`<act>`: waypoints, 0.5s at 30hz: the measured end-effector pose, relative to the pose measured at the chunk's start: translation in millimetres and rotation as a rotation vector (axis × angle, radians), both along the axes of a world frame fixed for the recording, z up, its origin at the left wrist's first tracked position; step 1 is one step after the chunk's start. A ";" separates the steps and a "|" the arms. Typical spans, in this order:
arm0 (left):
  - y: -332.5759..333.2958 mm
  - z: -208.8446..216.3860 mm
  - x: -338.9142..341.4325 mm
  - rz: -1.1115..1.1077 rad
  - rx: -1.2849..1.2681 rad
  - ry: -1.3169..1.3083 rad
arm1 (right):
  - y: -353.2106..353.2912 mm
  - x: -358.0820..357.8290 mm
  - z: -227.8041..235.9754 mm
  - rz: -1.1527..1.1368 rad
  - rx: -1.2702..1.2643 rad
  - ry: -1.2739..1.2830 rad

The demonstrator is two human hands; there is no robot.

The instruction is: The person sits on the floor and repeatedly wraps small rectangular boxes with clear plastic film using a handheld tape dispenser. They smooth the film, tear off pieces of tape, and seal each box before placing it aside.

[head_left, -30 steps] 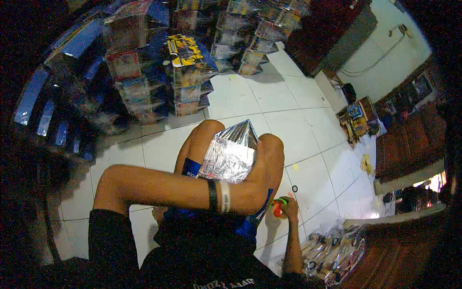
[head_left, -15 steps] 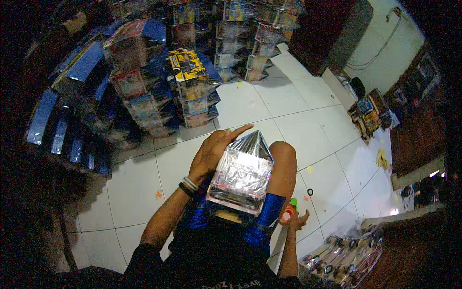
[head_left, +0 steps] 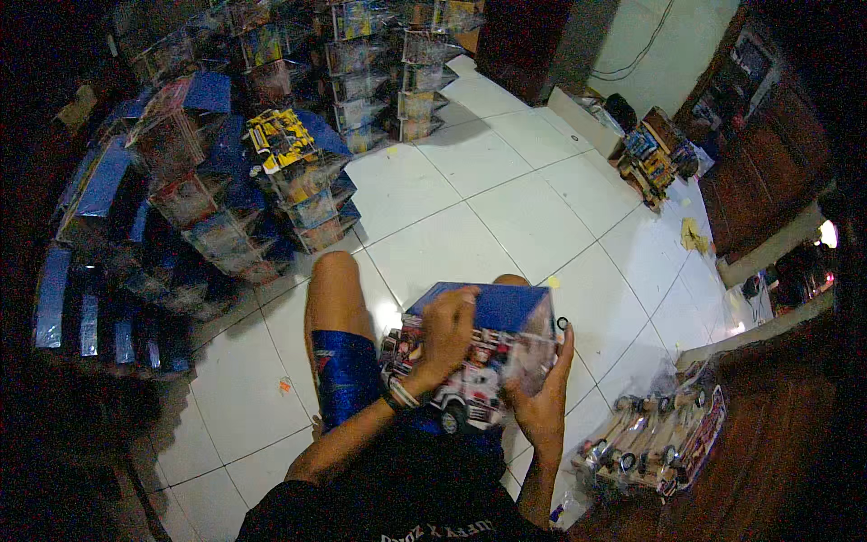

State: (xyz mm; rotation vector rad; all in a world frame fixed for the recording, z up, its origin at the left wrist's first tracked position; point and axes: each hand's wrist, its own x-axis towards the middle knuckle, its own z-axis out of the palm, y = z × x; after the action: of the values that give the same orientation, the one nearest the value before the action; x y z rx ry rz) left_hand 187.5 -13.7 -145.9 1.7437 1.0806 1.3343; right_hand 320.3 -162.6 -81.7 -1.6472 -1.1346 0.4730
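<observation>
Tilted over my lap is a toy truck (head_left: 479, 384), white and red with black wheels. A blue panel (head_left: 515, 305) and shiny clear wrap (head_left: 535, 354) cover its upper and right sides. My left hand (head_left: 444, 339) lies across the truck and the panel's edge, fingers bent and closed against it. At the right end my right hand (head_left: 545, 397) grips the wrapped truck, its thumb and fingers apart around the corner. The undersides of the left fingers are hidden.
Stacks of wrapped boxes (head_left: 226, 217) stand at left and back, a yellow toy truck (head_left: 280, 140) on one. Wrapped wooden toy vehicles (head_left: 646, 443) lie at right on the tiled floor (head_left: 488, 217). More toys (head_left: 647, 163) sit beside the far-right wall. A small black ring (head_left: 563, 323) lies nearby.
The wrapped truck has turned, now showing its side and blue panel. My right hand came up from beside the orange and green item onto the package. The view shifted right.
</observation>
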 end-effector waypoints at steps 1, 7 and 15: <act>-9.5 5.2 13.0 -0.050 0.083 0.038 | -2.5 -2.3 6.0 -0.037 -0.025 0.064; 31.3 8.8 9.1 -0.413 0.121 0.271 | -19.6 34.8 -9.2 -0.113 -0.149 0.422; 103.3 -35.0 -123.0 -0.630 -1.218 -0.377 | -44.4 68.5 -86.1 -0.213 0.053 0.520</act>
State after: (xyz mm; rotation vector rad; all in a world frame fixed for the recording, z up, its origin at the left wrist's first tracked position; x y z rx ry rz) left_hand 64.5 89.7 -180.9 0.7337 0.7334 0.3656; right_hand 388.8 -207.0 -167.8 -1.4608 -0.5759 0.6768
